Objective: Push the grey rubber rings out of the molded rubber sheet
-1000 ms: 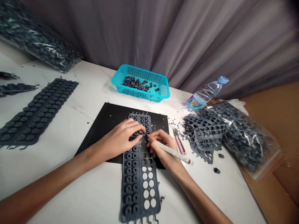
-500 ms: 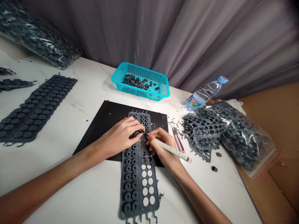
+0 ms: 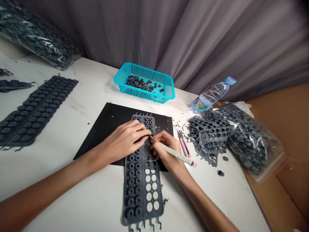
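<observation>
A long grey rubber sheet (image 3: 137,190) studded with small rings lies across a black mat (image 3: 108,124). Its right columns near me are punched out to round holes. My left hand (image 3: 124,140) presses down on the sheet, fingers curled, fingertips on a ring near the middle. My right hand (image 3: 166,149) grips a white pen-like tool (image 3: 176,155), whose tip meets the sheet right beside my left fingertips.
A turquoise basket (image 3: 166,93) with loose grey rings stands behind the mat. Pink snips (image 3: 184,146), emptied sheets (image 3: 210,137), a bag of sheets (image 3: 251,143) and a water bottle (image 3: 212,93) lie right. Full sheets (image 3: 36,111) and another bag (image 3: 36,35) lie left.
Both hands stay on the same spot of the sheet. The view has shifted slightly, so everything sits a little higher and further left in the picture.
</observation>
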`<action>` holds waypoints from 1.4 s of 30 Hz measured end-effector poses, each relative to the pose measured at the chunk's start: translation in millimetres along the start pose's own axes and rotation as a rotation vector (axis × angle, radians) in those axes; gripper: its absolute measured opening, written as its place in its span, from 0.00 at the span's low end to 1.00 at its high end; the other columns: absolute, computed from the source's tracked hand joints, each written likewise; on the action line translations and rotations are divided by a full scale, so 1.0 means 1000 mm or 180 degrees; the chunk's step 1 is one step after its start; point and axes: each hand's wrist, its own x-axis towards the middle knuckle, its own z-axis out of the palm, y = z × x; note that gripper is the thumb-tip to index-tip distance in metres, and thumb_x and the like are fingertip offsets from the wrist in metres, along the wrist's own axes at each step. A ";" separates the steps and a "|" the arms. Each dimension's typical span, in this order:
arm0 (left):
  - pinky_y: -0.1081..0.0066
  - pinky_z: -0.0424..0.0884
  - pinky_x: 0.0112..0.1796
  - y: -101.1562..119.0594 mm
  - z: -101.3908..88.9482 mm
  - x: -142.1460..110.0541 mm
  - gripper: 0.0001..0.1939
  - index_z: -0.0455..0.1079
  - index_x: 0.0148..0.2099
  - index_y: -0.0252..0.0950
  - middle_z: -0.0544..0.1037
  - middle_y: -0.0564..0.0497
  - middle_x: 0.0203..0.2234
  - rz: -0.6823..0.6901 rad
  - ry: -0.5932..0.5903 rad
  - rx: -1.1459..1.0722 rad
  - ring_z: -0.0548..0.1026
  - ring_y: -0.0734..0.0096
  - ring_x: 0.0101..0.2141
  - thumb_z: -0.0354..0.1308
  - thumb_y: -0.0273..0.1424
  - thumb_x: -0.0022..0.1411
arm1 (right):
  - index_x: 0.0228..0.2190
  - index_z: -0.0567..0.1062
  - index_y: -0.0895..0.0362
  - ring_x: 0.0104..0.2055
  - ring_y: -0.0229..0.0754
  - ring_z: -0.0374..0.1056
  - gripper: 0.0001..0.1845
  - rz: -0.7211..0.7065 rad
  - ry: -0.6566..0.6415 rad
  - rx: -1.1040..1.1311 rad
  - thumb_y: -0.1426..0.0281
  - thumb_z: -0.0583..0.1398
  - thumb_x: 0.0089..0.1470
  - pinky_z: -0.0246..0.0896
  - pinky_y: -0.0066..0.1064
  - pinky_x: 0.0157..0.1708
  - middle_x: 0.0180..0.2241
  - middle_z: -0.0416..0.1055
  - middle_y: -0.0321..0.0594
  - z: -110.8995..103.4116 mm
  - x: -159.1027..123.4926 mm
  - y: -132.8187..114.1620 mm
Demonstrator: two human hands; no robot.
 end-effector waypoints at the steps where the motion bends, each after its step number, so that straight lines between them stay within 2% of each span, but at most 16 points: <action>1: 0.57 0.72 0.52 0.000 0.000 0.000 0.10 0.76 0.53 0.37 0.81 0.47 0.47 0.0064 -0.0048 0.0095 0.76 0.58 0.47 0.55 0.28 0.77 | 0.34 0.72 0.54 0.24 0.38 0.64 0.08 -0.0016 0.0002 -0.0023 0.64 0.63 0.64 0.57 0.27 0.22 0.24 0.70 0.32 0.000 0.000 -0.001; 4: 0.58 0.73 0.51 0.001 0.002 -0.001 0.10 0.75 0.51 0.36 0.81 0.45 0.46 0.0266 -0.0193 0.0303 0.76 0.58 0.47 0.52 0.26 0.78 | 0.33 0.72 0.54 0.24 0.37 0.61 0.06 -0.0097 -0.0012 -0.0199 0.67 0.62 0.63 0.53 0.27 0.23 0.24 0.67 0.31 0.001 -0.002 -0.004; 7: 0.59 0.73 0.52 0.003 0.010 -0.004 0.13 0.74 0.50 0.34 0.80 0.44 0.46 0.0259 -0.0077 0.0120 0.77 0.59 0.47 0.47 0.22 0.79 | 0.32 0.71 0.54 0.26 0.37 0.59 0.06 -0.0223 0.0009 -0.0420 0.68 0.62 0.63 0.49 0.28 0.24 0.25 0.66 0.31 0.002 -0.002 -0.007; 10: 0.62 0.72 0.52 0.004 0.014 -0.005 0.12 0.72 0.49 0.35 0.80 0.46 0.44 -0.0264 0.0322 -0.0507 0.78 0.62 0.46 0.47 0.25 0.80 | 0.32 0.71 0.54 0.26 0.36 0.60 0.06 -0.0182 0.0005 -0.0388 0.69 0.62 0.62 0.50 0.27 0.24 0.26 0.66 0.31 0.002 -0.002 -0.008; 13: 0.66 0.73 0.50 0.002 0.011 -0.003 0.10 0.73 0.48 0.38 0.80 0.50 0.43 -0.0773 0.0376 -0.1089 0.79 0.66 0.45 0.50 0.30 0.80 | 0.34 0.72 0.54 0.25 0.37 0.62 0.06 -0.0013 -0.0082 -0.0106 0.67 0.62 0.64 0.55 0.26 0.22 0.26 0.69 0.32 -0.001 -0.001 -0.007; 17: 0.67 0.74 0.50 -0.006 0.004 -0.002 0.10 0.77 0.49 0.40 0.82 0.51 0.45 -0.0918 0.0237 -0.1511 0.80 0.65 0.47 0.55 0.35 0.79 | 0.36 0.73 0.55 0.23 0.36 0.65 0.11 -0.0048 -0.0153 0.0365 0.60 0.63 0.66 0.63 0.27 0.21 0.29 0.75 0.35 -0.006 0.000 -0.006; 23: 0.68 0.73 0.49 -0.009 0.005 0.000 0.09 0.78 0.49 0.41 0.82 0.52 0.45 -0.0969 0.0131 -0.1694 0.79 0.67 0.45 0.58 0.35 0.77 | 0.36 0.74 0.54 0.23 0.36 0.66 0.14 -0.0178 -0.0020 0.0323 0.58 0.63 0.68 0.62 0.27 0.21 0.29 0.75 0.36 -0.011 -0.002 -0.006; 26: 0.69 0.72 0.51 -0.007 0.005 0.001 0.09 0.78 0.48 0.41 0.81 0.53 0.45 -0.1006 0.0080 -0.1690 0.79 0.67 0.47 0.57 0.35 0.77 | 0.36 0.75 0.54 0.26 0.39 0.67 0.12 -0.0627 0.0369 -0.0276 0.60 0.61 0.71 0.63 0.31 0.26 0.29 0.74 0.36 -0.017 -0.005 -0.007; 29: 0.68 0.71 0.53 -0.005 0.006 0.002 0.09 0.78 0.48 0.40 0.81 0.52 0.45 -0.0983 0.0077 -0.1645 0.78 0.66 0.48 0.56 0.34 0.78 | 0.35 0.76 0.54 0.40 0.46 0.70 0.11 -0.1478 0.0861 -0.1296 0.67 0.58 0.72 0.68 0.41 0.42 0.37 0.74 0.42 -0.019 -0.005 -0.007; 31: 0.67 0.70 0.55 -0.005 0.007 0.001 0.09 0.78 0.49 0.40 0.81 0.52 0.46 -0.0958 0.0096 -0.1617 0.78 0.66 0.50 0.55 0.33 0.78 | 0.37 0.76 0.53 0.48 0.51 0.67 0.11 -0.1849 0.0967 -0.1898 0.71 0.55 0.72 0.65 0.48 0.51 0.44 0.73 0.46 -0.019 -0.004 -0.005; 33: 0.67 0.70 0.56 -0.005 0.008 0.002 0.09 0.78 0.50 0.41 0.81 0.53 0.46 -0.0985 0.0118 -0.1594 0.78 0.67 0.50 0.55 0.33 0.78 | 0.43 0.75 0.52 0.52 0.52 0.66 0.11 -0.1912 0.0797 -0.2202 0.73 0.52 0.74 0.66 0.49 0.53 0.48 0.71 0.47 -0.016 -0.002 -0.001; 37: 0.69 0.71 0.54 -0.005 0.009 0.003 0.09 0.77 0.49 0.40 0.82 0.53 0.46 -0.1119 0.0157 -0.1624 0.79 0.67 0.49 0.56 0.34 0.78 | 0.54 0.69 0.52 0.55 0.50 0.67 0.13 -0.1743 0.0224 -0.2214 0.74 0.50 0.76 0.68 0.47 0.55 0.52 0.68 0.48 -0.011 0.002 0.005; 42: 0.68 0.72 0.52 -0.006 0.008 0.004 0.09 0.78 0.48 0.41 0.81 0.53 0.45 -0.1159 0.0113 -0.1722 0.79 0.67 0.47 0.56 0.35 0.78 | 0.56 0.66 0.52 0.56 0.53 0.67 0.12 -0.1589 0.0038 -0.2213 0.71 0.57 0.73 0.69 0.48 0.56 0.52 0.68 0.49 -0.011 0.003 0.003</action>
